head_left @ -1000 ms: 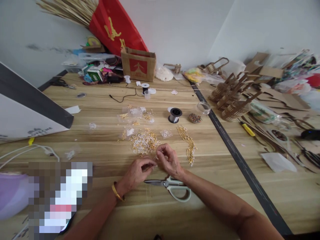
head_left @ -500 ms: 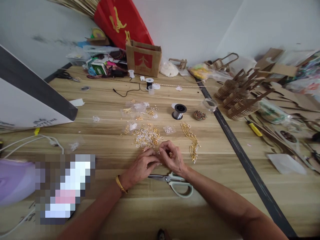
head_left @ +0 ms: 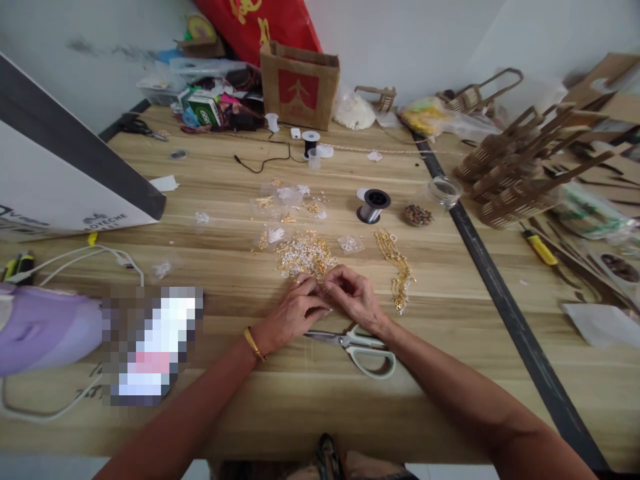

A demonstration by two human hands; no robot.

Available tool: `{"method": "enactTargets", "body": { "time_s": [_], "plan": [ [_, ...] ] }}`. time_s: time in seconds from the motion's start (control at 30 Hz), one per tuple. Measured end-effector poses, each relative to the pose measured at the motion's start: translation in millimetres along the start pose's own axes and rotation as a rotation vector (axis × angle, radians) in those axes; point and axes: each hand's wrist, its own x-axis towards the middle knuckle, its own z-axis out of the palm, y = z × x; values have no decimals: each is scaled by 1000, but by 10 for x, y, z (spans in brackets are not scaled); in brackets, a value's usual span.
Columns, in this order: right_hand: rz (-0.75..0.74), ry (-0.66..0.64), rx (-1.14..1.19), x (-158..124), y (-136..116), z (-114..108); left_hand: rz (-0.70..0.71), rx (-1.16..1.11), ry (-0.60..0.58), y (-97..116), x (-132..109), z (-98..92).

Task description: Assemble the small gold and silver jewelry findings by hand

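Note:
My left hand (head_left: pixel 296 312) and my right hand (head_left: pixel 354 297) meet at the near edge of a pile of small gold and silver jewellery findings (head_left: pixel 306 255). The fingers of both hands are pinched close together, and whatever lies between them is too small to make out. Just below my right hand, scissors with pale green handles (head_left: pixel 373 360) lie on the table, blades pointing left. Several gold chains (head_left: pixel 395 267) rest to the right of the hands. A small bag of rings (head_left: pixel 351 245) lies beyond my right fingers.
Behind the pile are small bags of findings (head_left: pixel 287 197), a wire spool (head_left: pixel 373 207) and a heap of beads (head_left: pixel 419 215). Small woven baskets (head_left: pixel 515 177) and a yellow cutter (head_left: pixel 540 248) are at right. A blurred-out phone (head_left: pixel 157 347) and white cables (head_left: pixel 75 257) lie at left.
The view has tilted down and shifted left, so the table's things appear higher and further right. Both hands stay pinched together beside the pile, their fingers moving slightly.

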Motion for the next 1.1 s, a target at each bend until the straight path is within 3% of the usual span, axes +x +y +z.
{"method": "enactTargets", "body": {
  "time_s": [0.2,0.47,0.83,1.1],
  "plan": [
    [74,-66,185,27,1,-2,-39,-4,-13,8,12,10],
    [79,-96,226,17,-34,2,-30,-13,-34,-8,19,-11],
    [69,-191,124,36,-34,-33,7,-64,-3,0,22,-147],
    [5,-186,-40,57,-88,-6,-7,-141,23,-13,9,-152]
  ]
}}
